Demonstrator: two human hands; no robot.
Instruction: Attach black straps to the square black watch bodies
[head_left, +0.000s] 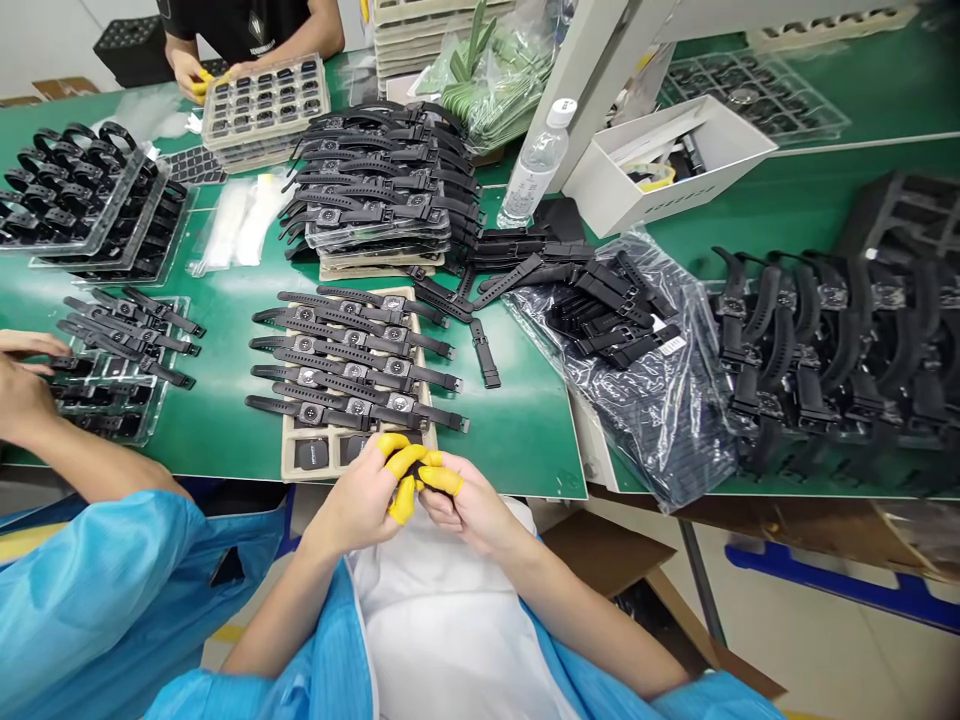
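My left hand (367, 500) and my right hand (471, 503) meet at the table's front edge, yellow finger cots on several fingertips. Between them they pinch a small black watch part (415, 469), mostly covered by the fingers, so I cannot tell which part. Just beyond lies a beige tray (289, 455) with rows of black smartwatches (354, 371), straps laid out flat across it. In its nearest row, square black watch cases (313, 454) without straps sit in compartments. Loose black watch straps (486, 355) lie to the right of the tray.
Stacked watch trays (379, 235) stand behind. A strap pile (607, 310) rests on a plastic bag (660, 420) at right, near a bottle (536, 165) and a white box (675, 195). Co-workers' hands show at left (26, 385) and at the far side (191, 75).
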